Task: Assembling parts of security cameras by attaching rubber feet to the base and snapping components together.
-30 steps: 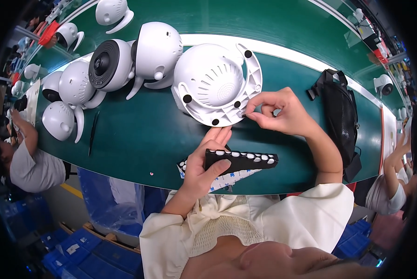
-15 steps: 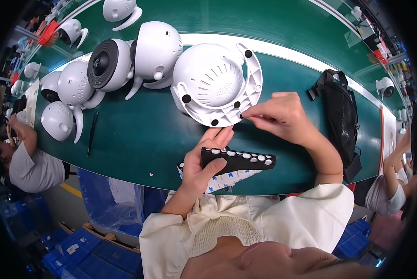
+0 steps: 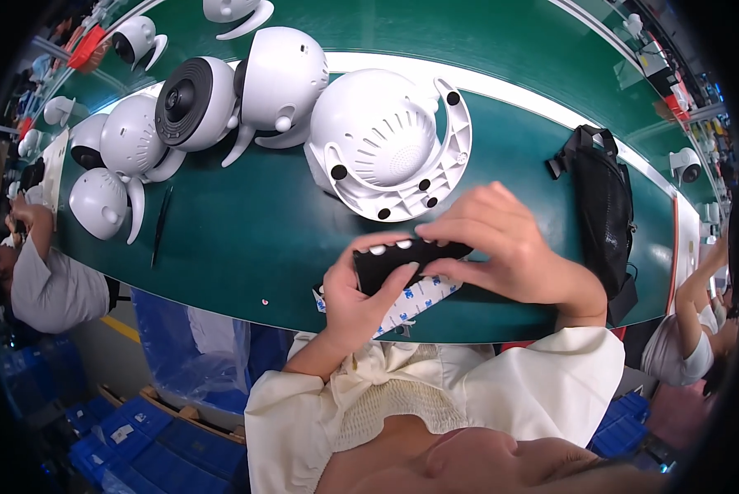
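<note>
Sheet (image 3: 378,273), black with white dots along its far edge, sits in the left hand (image 3: 351,298), which is closed on it, thumb across its face. The right hand (image 3: 505,247) is half curled over the sheet's right end; whether its fingertips pinch a dot is hard to tell. Blue-marked white paper (image 3: 420,303) shows nearer the body, between the hands. Beyond them rests an upturned white device (image 3: 368,123) with black round pads (image 3: 383,214); right of the right hand lies a black bag (image 3: 602,210).
</note>
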### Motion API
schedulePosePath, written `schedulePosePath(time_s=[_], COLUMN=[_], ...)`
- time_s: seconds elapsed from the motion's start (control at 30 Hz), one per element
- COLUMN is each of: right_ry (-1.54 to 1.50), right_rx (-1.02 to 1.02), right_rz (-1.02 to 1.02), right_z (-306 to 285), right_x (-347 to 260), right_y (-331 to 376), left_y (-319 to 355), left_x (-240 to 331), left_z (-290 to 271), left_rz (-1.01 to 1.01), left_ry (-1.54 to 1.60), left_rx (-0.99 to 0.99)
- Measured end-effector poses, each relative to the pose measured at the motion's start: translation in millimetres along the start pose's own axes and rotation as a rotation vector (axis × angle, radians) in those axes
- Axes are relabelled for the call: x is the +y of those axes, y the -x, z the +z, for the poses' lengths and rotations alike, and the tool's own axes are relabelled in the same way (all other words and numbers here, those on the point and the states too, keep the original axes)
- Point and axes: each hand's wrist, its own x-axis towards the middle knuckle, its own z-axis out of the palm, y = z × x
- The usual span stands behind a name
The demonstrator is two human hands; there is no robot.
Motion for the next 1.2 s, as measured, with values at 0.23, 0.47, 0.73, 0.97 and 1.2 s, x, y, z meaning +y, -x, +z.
schedulePosePath(time_s=[0.23, 0.47, 0.73, 0.97, 1.2], right_ry=[-0.126, 0.148, 0.125, 0.348, -0.032], right_rx=[-0.053, 0.128, 0.184, 0.164, 0.11], right_rz=[-0.022, -0.164, -0.079, -0.532, -0.161], right_z=[-1, 10, 16, 11, 7], right_x=[4, 7, 5, 12, 13], right_y=[-1, 5, 4, 12, 4], left_y=[6, 2, 5, 7, 6], left_x=[-2, -11, -14, -12, -15], left_z=[-6, -3, -2, 1, 4], left_rz=[0.073, 0.129, -0.006, -0.094, 0.017], left_ry=[-0.263, -0.23, -0.013, 0.099, -0.004], left_rx=[-0.025, -0.002, 0.075, 0.051, 0.114])
